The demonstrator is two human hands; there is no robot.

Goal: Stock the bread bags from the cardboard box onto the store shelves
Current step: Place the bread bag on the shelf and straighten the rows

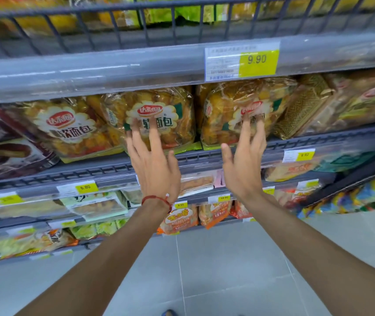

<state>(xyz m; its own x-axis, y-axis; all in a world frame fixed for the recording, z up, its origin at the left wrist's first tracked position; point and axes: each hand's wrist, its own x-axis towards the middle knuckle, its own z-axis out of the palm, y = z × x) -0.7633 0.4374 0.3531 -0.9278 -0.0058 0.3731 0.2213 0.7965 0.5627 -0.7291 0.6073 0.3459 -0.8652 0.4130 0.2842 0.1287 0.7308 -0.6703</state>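
A grey shelf point(227, 156) runs across the view, with a wire rail point(118, 26) and blurred yellow and green packs on the tier above. A clear strip on that upper tier's edge carries a price tag point(242, 61) reading 9.90, straight above the right hand. To the left of the bread sits a dark cake pack point(6, 147); to the right, a gold patterned pack point(305, 106) leans against more bags. Lower tiers hold pale trays, orange snack bags point(179, 218) and smaller yellow tags, and grey floor tiles point(216, 270) lie below.

Three bread bags stand side by side on the shelf, upright and slightly tilted. The left bag point(68, 126) is untouched. The left hand point(156, 165), with a red string point(156, 200) at the wrist, is spread flat with fingertips against the front of the middle bag point(156, 119). The right hand point(243, 165) is likewise spread, fingers extended onto the front of the right bag point(248, 115). Neither hand grips anything; both press or rest on the bag faces
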